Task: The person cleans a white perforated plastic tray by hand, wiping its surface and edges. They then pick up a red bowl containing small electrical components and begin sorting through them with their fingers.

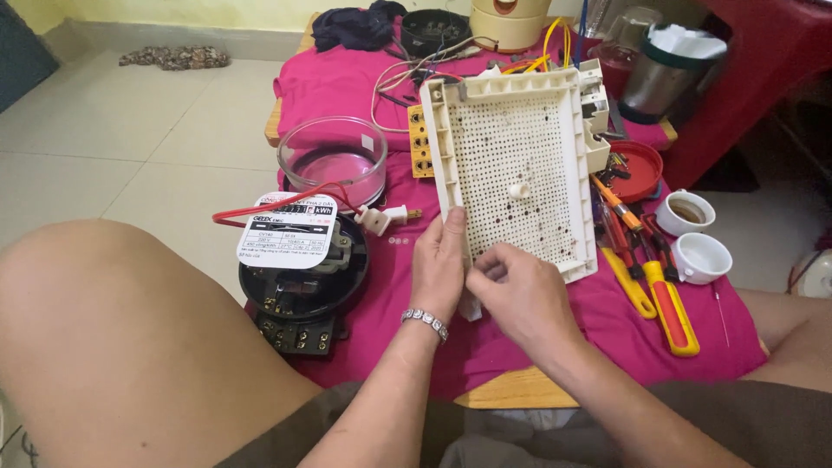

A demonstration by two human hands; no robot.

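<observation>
We see a pink cloth (364,78) covering the low table, and on it a white perforated panel (516,169) lying tilted, back side up, at the centre; our left hand (438,264) grips its near left edge, fingers curled over the rim; our right hand (511,290) rests just beside it at the near edge, fingers pinched narrow, though what they pinch we cannot tell; left of the panel sits a black round meter (303,277) with a white rectangular label (286,230) on top; behind it stands a clear glass bowl (333,158); screwdrivers (650,277) with yellow and red handles lie to the right.
</observation>
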